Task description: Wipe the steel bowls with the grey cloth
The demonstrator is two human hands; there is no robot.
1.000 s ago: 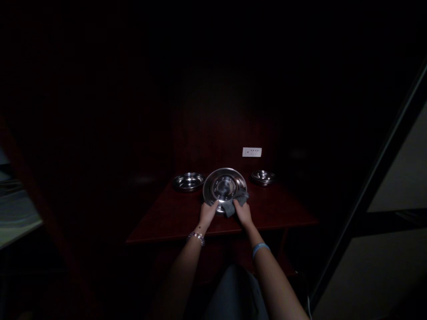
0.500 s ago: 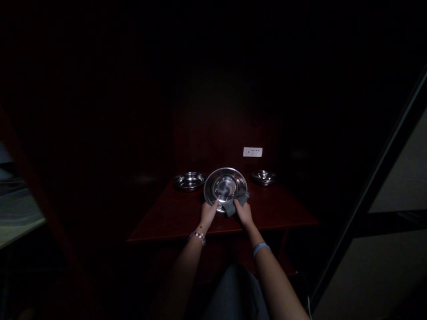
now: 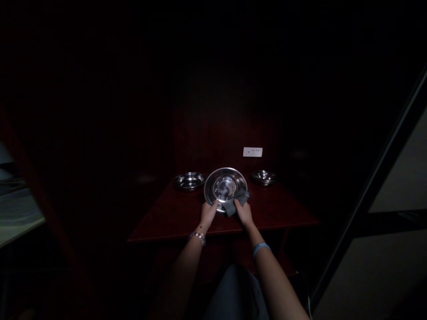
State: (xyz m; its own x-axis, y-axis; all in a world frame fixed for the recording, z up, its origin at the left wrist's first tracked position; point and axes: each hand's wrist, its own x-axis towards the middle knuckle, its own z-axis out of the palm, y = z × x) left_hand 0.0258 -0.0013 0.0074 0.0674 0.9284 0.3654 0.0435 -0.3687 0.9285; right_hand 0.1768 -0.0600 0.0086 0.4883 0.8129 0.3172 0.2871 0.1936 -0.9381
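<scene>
Metal bowl (image 3: 225, 189) tilts toward the person over the tabletop (image 3: 280, 206), just beyond both hands, neither nearer. Left hand (image 3: 208, 212) grips its near-left rim; right hand (image 3: 244, 212) clasps grey cloth (image 3: 230, 207) at near-right rim.

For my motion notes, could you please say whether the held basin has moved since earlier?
No, the held basin shows no clear shift against the wall socket.

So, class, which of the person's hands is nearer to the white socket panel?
Right. The right hand, gripping the grey cloth, is just left of and below the panel; the left hand, at the basin's rim, is farther left.
</scene>
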